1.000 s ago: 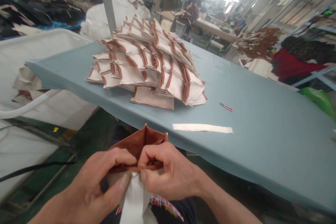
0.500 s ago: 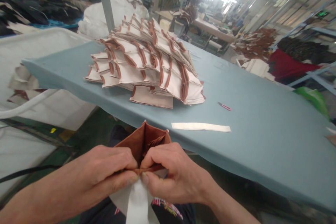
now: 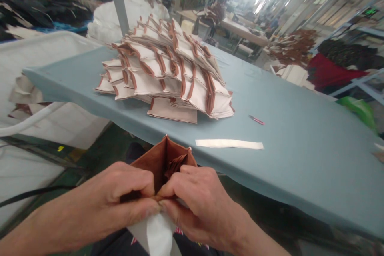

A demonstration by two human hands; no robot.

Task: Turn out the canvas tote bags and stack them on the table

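Both hands pinch one fabric piece over my lap, below the table's near edge. My left hand [image 3: 126, 198] and my right hand [image 3: 195, 200] are closed, fingertips meeting on its near rim. The piece is a small pouch [image 3: 159, 162] with a brown lining that stands open like a pocket, and cream cloth hangs beneath the fingers. On the blue-grey table [image 3: 285, 160] ahead lies a big fanned pile of cream pieces with brown trim [image 3: 168, 72].
A cream fabric strip [image 3: 229, 144] lies near the table's front edge, with a small pink-handled tool [image 3: 257, 120] behind it. White bulk bags [image 3: 36, 88] stand at the left. A black strap crosses the floor at lower left. Racks of dark and red fabric stand at the right.
My hands have closed in tighter on the pouch and its brown pocket has risen slightly. The view has drifted a little.
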